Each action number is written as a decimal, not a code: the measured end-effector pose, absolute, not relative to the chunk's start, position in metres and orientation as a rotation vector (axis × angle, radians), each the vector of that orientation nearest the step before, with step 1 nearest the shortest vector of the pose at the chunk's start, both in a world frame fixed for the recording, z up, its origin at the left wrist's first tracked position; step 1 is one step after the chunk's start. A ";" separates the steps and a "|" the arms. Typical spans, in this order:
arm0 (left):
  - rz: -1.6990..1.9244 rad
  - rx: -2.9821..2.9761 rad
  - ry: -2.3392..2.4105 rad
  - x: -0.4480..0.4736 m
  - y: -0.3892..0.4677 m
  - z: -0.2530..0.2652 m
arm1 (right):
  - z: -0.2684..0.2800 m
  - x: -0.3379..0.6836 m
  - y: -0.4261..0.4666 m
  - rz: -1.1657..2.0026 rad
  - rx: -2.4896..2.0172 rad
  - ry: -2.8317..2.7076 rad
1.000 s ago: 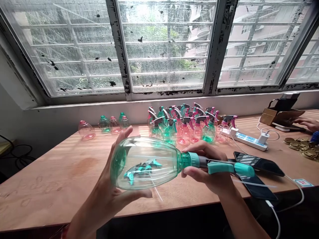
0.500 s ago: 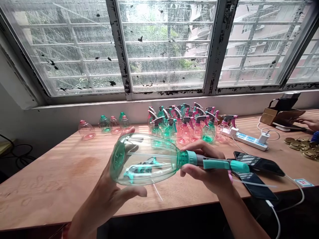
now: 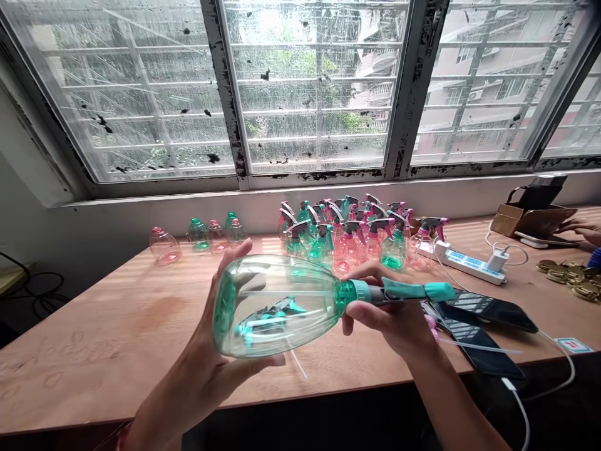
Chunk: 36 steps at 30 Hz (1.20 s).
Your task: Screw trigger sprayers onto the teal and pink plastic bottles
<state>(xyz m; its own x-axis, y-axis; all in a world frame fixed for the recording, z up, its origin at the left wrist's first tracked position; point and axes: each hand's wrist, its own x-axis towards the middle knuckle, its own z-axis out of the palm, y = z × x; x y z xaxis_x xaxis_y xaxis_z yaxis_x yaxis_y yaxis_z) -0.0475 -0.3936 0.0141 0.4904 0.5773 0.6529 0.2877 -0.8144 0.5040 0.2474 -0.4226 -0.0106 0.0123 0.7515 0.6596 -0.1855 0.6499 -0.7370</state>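
Observation:
A clear green spray bottle (image 3: 286, 282) lies sideways in the air before me, its base to the left and its teal and grey trigger head on the right. My left hand (image 3: 211, 341) cups the base end, thumb below and fingers behind. Around the collar, the fingers of my right hand (image 3: 389, 319) are closed where neck and spray head meet. Through the bottle wall a loose teal spray head (image 3: 270, 316) shows on the table, with its thin tube (image 3: 297, 358) sticking out below.
Several finished spray bottles (image 3: 347, 244) stand behind. Headless bottles (image 3: 164, 245) are back left. A power strip (image 3: 474, 264), phones (image 3: 488, 311), a pink spray head (image 3: 432, 327) and brass-coloured pieces (image 3: 570, 279) lie right. Another person's hand (image 3: 586, 232) is at the far right.
The spray head has turned about the bottle's axis, its trigger shifting upward. My right fingers have changed position around the collar. The bottle has moved slightly right and its base has dipped.

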 end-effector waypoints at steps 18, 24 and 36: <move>1.252 2.509 0.670 -0.049 -0.398 0.012 | -0.005 0.249 -0.424 0.891 -0.479 -1.302; 1.210 2.351 0.779 -0.045 -0.397 0.010 | -0.001 0.248 -0.425 0.876 -0.456 -1.341; 1.274 2.419 0.663 -0.046 -0.399 0.010 | -0.009 0.247 -0.425 0.920 -0.423 -1.282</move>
<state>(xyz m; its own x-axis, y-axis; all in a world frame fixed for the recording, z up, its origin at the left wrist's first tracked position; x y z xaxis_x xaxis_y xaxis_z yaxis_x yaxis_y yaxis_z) -0.0457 -0.3986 0.0102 0.4927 0.5407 0.6818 0.2484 -0.8383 0.4854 0.2465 -0.4251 -0.0095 0.0082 0.7777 0.6285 -0.3462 0.5919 -0.7279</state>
